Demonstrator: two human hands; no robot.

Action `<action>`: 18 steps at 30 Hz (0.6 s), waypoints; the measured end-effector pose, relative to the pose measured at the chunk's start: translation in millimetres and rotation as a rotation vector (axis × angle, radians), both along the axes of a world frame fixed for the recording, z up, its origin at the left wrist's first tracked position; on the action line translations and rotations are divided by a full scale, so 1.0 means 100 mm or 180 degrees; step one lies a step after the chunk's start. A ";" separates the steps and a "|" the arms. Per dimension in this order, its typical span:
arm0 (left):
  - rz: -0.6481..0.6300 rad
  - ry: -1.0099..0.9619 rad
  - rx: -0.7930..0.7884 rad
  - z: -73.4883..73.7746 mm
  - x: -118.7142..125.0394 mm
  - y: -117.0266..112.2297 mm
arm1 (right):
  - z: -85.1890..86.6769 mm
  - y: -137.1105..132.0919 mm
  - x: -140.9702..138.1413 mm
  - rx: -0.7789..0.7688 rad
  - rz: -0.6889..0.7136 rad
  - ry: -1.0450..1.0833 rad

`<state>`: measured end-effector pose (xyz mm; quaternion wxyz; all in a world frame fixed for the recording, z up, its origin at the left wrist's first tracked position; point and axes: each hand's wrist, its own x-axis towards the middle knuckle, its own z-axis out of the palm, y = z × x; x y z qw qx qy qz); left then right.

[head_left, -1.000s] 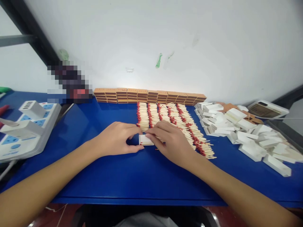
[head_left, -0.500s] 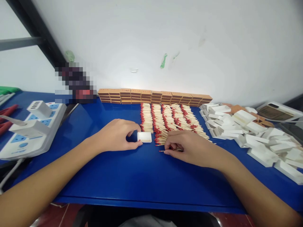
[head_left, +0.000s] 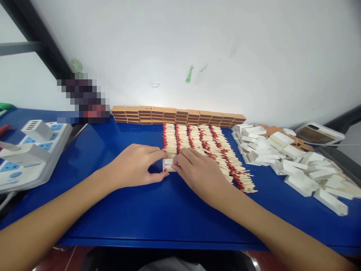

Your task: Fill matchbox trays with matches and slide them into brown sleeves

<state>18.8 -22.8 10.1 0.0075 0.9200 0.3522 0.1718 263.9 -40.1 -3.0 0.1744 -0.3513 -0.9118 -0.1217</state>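
My left hand (head_left: 138, 164) grips the left end of a small white matchbox tray (head_left: 168, 161) between thumb and fingers, resting on the blue table. Over the tray's right end, my right hand (head_left: 201, 174) is closed in a pinch on a match (head_left: 168, 164), whose red head lies inside the tray. Another red head shows near the tray's lower left corner. The tray's right end is hidden behind my right fingers. Just behind both hands lie several rows of red-headed matches (head_left: 224, 145), partly covered by my right hand.
Brown matchboxes (head_left: 177, 116) are stacked in a row along the wall. A heap of white trays (head_left: 284, 160) spreads at the right, with a phone (head_left: 321, 131) behind it. On the left sits a white power strip (head_left: 56, 158) with plugs. The blue table (head_left: 146, 214) extends in front.
My right hand has moved left from the match rows to the tray, carrying a match. My left hand stays on the tray. The view has shifted slightly to the right.
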 end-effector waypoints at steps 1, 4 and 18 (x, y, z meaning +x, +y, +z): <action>-0.0023 -0.0014 0.0035 -0.01 0.00 0.00 | -0.04 0.01 -0.02 0.0123 0.0034 -0.0045; -0.0034 -0.0044 0.0058 -0.01 0.00 0.00 | -0.07 0.03 -0.01 0.0248 0.0145 0.0003; 0.0177 0.0054 -0.0626 0.05 -0.09 0.11 | 0.14 0.12 0.47 -0.2003 0.0205 0.0359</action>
